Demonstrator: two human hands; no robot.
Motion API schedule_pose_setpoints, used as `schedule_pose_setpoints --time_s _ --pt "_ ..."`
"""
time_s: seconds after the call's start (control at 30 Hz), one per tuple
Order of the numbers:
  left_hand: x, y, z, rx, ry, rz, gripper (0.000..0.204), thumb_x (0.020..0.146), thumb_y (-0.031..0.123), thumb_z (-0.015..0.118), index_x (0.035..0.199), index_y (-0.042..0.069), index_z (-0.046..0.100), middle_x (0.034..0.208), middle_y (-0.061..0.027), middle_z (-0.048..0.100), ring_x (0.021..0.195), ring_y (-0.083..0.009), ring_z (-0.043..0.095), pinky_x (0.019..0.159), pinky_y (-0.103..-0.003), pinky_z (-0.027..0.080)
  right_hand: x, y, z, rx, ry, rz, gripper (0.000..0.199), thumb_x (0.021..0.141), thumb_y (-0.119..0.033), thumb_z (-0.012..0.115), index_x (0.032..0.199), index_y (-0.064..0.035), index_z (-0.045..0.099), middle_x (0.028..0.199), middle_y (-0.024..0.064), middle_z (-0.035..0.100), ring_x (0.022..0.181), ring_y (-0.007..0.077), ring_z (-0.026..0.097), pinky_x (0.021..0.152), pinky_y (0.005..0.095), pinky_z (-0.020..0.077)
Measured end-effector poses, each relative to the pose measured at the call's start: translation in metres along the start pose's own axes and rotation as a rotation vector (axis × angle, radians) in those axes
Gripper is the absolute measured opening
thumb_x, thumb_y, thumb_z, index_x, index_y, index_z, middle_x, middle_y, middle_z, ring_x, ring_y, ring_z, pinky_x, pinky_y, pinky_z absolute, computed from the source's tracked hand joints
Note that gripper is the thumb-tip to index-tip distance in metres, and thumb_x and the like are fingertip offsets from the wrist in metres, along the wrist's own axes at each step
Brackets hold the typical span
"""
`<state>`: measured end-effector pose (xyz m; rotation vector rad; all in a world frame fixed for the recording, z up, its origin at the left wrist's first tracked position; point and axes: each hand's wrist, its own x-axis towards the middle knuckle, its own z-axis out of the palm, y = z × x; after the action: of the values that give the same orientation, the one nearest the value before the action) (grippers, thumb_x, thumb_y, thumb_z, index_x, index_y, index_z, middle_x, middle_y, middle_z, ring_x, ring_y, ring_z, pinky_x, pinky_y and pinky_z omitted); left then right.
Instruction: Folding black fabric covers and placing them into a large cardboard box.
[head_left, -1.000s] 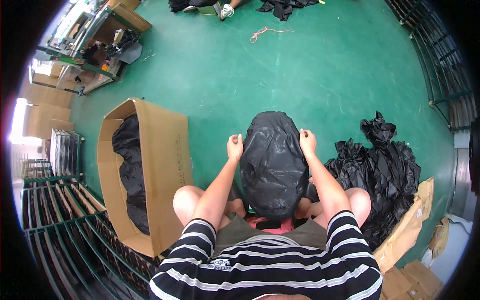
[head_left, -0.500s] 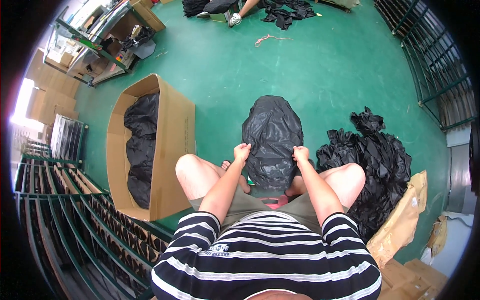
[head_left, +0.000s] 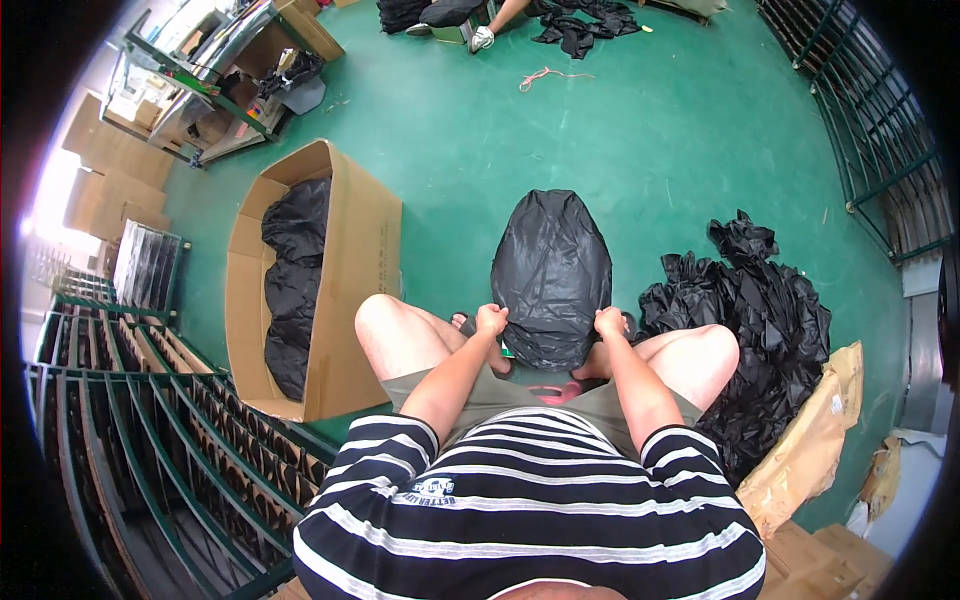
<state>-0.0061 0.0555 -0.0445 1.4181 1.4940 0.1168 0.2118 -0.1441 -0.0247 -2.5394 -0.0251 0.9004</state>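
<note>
Between my knees stands an oval black cover (head_left: 553, 270) of thin, shiny sheet, drawn fairly smooth over a rounded shape; what lies beneath it is hidden. My left hand (head_left: 491, 319) is closed on its left edge, low down. At the opposite edge my right hand (head_left: 609, 321) pinches the same black sheet, about level with the left. A loose heap of crumpled black covers (head_left: 750, 320) lies on the floor beside my right knee.
To the left, a tall open carton (head_left: 365, 290) holds several black bundles (head_left: 295, 280). Green metal racks (head_left: 150, 470) fill the lower left; another rack (head_left: 880, 130) lines the right. Torn brown paper (head_left: 810, 440) borders the heap. Another person's leg (head_left: 508, 14) shows at the far edge.
Both hands have slid a little down the sides of the cover toward me. Its top surface is smoother and less wrinkled. The whole view has shifted slightly.
</note>
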Motion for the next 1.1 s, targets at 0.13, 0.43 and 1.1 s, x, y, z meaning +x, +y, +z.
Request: schedule_pose_setpoints --time_s 0.13,0.43,1.1 --pt "-0.033 0.032 -0.001 0.282 0.065 0.132 0.016 0.078 0.014 0.069 0.085 0.003 0.059 0.099 -0.0210 0.064 0.101 -0.0375 0.059 0.088 -0.043 0.046 0.003 0.010 -0.004 0.011 -0.038 -0.029 0.028 0.083 -0.038 0.064 0.099 -0.0158 0.068 0.115 0.0207 0.061 0.121 0.0373 0.048 0.107 0.0565 0.0249" --pt "-0.079 0.040 -0.007 1.141 -0.222 1.197 0.054 0.085 0.012 0.048 0.138 0.017 0.043 0.137 -0.0127 0.044 0.128 -0.0331 0.039 0.103 -0.046 0.035 -0.077 -0.053 -0.034 -0.369 0.382 -0.748 0.041 0.075 -0.008 0.059 0.115 -0.0082 0.051 0.112 0.0176 0.051 0.105 0.0368 0.052 0.088 0.0476 0.0429" --pt "-0.073 0.043 -0.010 0.734 -0.297 1.082 0.031 0.069 0.005 0.059 0.100 0.002 0.061 0.098 -0.0178 0.061 0.096 -0.0349 0.057 0.087 -0.044 0.048 -0.102 -0.018 -0.022 -0.636 -0.034 -1.353 0.038 0.071 -0.004 0.057 0.109 -0.0040 0.054 0.107 0.0151 0.052 0.101 0.0326 0.052 0.084 0.0403 0.0471"
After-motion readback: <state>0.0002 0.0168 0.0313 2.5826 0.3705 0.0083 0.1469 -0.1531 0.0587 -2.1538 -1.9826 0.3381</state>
